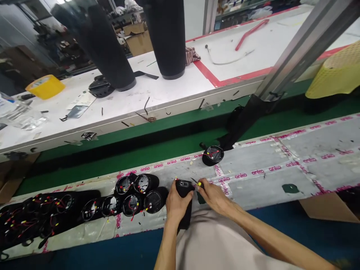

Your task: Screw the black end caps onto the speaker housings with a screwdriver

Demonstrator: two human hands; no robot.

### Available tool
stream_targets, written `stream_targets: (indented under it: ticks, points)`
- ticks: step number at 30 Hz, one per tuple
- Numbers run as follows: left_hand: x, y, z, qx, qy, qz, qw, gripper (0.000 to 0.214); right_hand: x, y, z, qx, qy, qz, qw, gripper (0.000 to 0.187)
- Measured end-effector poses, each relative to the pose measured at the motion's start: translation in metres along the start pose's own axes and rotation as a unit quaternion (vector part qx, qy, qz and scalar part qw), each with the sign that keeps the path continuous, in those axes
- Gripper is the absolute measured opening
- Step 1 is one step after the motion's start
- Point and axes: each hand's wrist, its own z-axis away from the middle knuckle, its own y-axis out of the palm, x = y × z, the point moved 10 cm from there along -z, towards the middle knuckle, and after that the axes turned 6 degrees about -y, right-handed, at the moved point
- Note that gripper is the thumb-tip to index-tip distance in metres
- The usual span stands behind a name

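the left hand (176, 204) is clamped on a matte black cylinder (186, 215) with a small oblong panel (184, 183); the right hand (212, 194) pinches a slim yellow-and-dark piece (200, 184) beside the cylinder. left of it, red-wired black housings (131, 205) crowd the surface (253, 183).

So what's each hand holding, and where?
Left hand: black casing, around its far end. Right hand: thin tool, by its yellow handle, mostly hidden.

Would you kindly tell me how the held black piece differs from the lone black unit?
The left hand holds the black piece; the lone black unit sits untouched on the bench. The black piece shows a small panel, the lone black unit a round end with red wires. Both are black.
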Motion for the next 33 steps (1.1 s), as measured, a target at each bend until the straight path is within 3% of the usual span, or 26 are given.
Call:
stream_targets:
  ticks: [4,9,19,33]
  points:
    - [0.002,0.024,-0.015,0.031,0.030,-0.049,0.998,0.080,-0.002,0.026,0.003,0.032,-0.027,0.036,0.998,0.024]
    - [0.014,0.038,-0.016,0.014,0.028,-0.084,0.996,0.076,-0.015,0.043,0.005,0.058,-0.020,0.061,0.996,0.028]
    - [0.017,0.041,-0.018,0.018,0.016,-0.101,0.995,0.078,-0.011,0.056,-0.006,0.096,-0.043,0.108,0.989,0.029]
    - [0.012,0.039,-0.016,0.025,0.017,-0.106,0.994,0.080,-0.003,0.050,-0.002,0.134,-0.026,0.168,0.976,0.031]
